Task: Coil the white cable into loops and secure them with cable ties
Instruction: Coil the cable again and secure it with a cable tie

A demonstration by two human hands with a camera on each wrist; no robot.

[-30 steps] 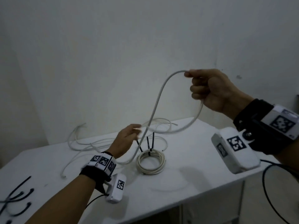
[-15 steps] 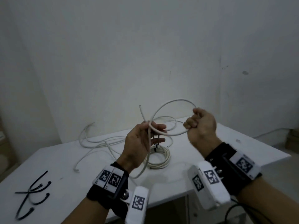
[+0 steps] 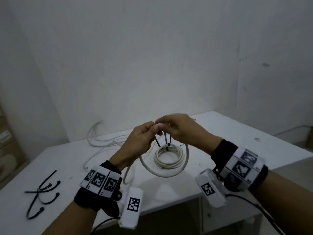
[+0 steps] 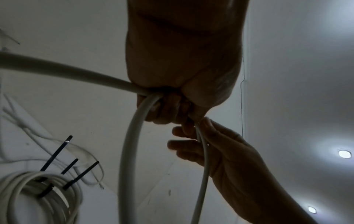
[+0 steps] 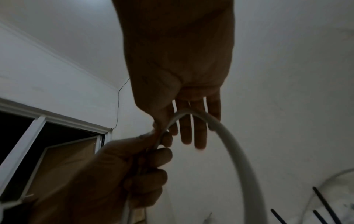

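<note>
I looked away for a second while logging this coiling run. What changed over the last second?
The right hand came down from its high reach and met the left hand; the white cable now hangs between them as one closed loop. The tied coil and spare cable ties stayed on the table.

Head cam down; wrist cams upward

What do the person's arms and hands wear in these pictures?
Both forearms and hands are bare. The left wrist wears a black band with a white strip of square black-and-white markers; a white box with one marker hangs below, trailing a black cable. The right wrist wears the same: black band, marker strip, white box and black cable.
</note>
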